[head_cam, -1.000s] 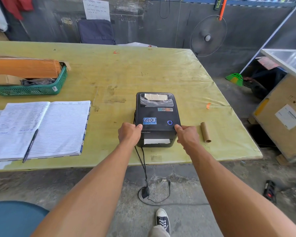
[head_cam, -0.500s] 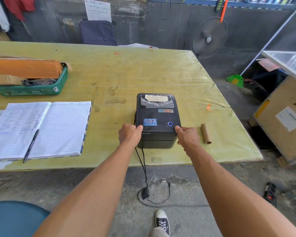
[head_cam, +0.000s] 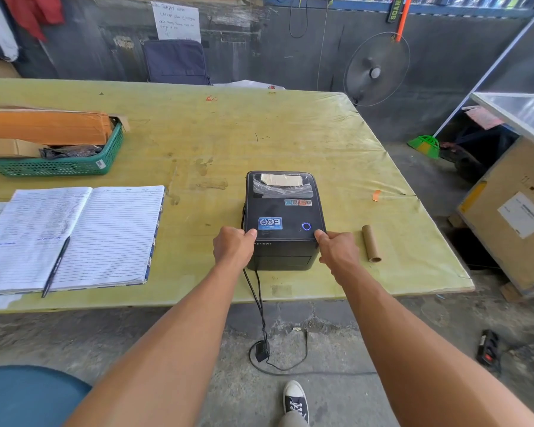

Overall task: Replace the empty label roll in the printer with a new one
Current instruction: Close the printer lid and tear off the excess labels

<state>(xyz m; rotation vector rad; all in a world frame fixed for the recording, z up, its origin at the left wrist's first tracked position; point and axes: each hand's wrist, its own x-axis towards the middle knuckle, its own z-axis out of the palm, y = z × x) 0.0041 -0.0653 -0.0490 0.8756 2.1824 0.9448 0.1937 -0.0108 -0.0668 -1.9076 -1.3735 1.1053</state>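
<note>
A black label printer (head_cam: 285, 208) sits near the front edge of the yellow-green table (head_cam: 259, 134), its lid down. My left hand (head_cam: 233, 246) grips the printer's front left side, thumb on top of the lid. My right hand (head_cam: 339, 249) grips the front right side the same way. An empty brown cardboard roll core (head_cam: 371, 243) lies on the table just right of my right hand. No label shows at the front slot. A new label roll is not visible outside the printer.
An open ruled notebook (head_cam: 74, 232) with a pen (head_cam: 55, 266) lies at the left. A green basket (head_cam: 62, 164) of cardboard stands behind it. The printer's cable (head_cam: 259, 306) hangs to an adapter on the floor. A wooden crate (head_cam: 512, 211) stands at the right.
A white label stub showed at the front slot a second ago and is gone now. The lid has come fully down. Both hands stay on the printer's front sides.
</note>
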